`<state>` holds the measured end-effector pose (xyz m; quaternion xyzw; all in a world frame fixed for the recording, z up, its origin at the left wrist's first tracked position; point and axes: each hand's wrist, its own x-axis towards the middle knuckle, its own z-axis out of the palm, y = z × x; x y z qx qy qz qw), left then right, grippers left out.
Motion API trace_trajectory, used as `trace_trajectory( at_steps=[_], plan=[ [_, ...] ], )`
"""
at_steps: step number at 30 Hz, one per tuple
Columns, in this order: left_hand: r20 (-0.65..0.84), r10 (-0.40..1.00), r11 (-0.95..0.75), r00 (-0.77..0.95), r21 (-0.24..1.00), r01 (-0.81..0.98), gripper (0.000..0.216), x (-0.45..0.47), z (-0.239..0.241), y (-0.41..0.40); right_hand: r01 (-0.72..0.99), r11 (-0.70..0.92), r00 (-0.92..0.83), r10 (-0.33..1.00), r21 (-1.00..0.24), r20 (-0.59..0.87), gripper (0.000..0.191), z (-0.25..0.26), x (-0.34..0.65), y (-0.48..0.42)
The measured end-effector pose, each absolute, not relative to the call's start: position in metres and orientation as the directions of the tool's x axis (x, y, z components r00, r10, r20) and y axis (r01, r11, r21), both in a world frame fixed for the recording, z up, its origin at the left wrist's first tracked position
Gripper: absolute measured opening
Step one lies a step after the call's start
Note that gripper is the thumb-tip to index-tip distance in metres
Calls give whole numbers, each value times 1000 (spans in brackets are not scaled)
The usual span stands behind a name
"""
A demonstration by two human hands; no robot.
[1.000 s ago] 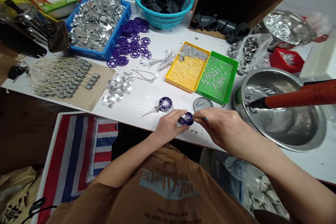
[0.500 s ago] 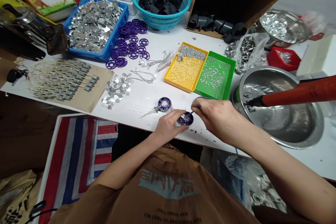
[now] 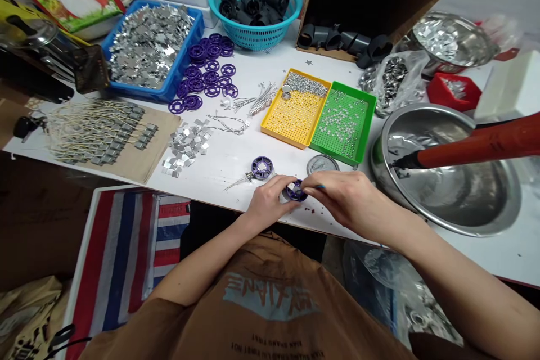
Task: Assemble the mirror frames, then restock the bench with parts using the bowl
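My left hand (image 3: 268, 201) pinches the rim of a purple plastic ring (image 3: 291, 196) near the table's front edge. A pale, squarish piece shows in the middle of that ring. My right hand (image 3: 346, 194) is closed on a thin blue stick-like tool (image 3: 321, 186), mostly hidden by the fingers, and its fingertips are at the ring's right side. Just left of my hands lies a purple wheel-shaped part (image 3: 262, 167) with a light square centre and thin wires. A round grey metal dish or lid (image 3: 323, 164) lies behind my right hand.
Yellow (image 3: 291, 115) and green (image 3: 341, 124) trays of small metal parts stand ahead. A steel basin (image 3: 447, 202) with a red-handled tool (image 3: 476, 143) is right. Purple rings (image 3: 211, 77), metal squares (image 3: 185, 143) and wired grey blocks (image 3: 105, 135) lie left. Brown crumbs are near my hands.
My right hand has moved slightly down and closer to the purple ring, uncovering the round grey dish. The blue tool shows less. My left hand keeps its pinch.
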<state>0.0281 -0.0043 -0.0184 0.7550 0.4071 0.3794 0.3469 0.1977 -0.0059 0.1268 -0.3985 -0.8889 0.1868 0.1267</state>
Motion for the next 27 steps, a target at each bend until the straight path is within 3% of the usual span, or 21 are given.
trace_trajectory(
  at_steps=[4,11,14,18,23,27],
  plan=[
    [279,889,-413,362,831,374,49,30,-21,-4,728,558,-503,829,-398,244,12,121,198,-9],
    [118,930,-255,348,889,380,48,29,-13,-5,777,464,-346,880,-426,326,12,125,214,-23],
    [-97,907,-2,410,972,234,43,24,-7,-3,781,419,-250,889,-464,383,10,131,228,-33],
    [-334,784,339,524,937,91,52,25,-2,5,722,291,-20,915,-628,402,6,126,247,-49],
    [-329,780,316,533,941,120,50,37,0,12,492,78,298,921,-867,251,11,101,264,-68],
    [-283,834,221,474,958,183,42,43,-2,9,329,26,385,909,-944,159,12,80,277,-79]
  ],
)
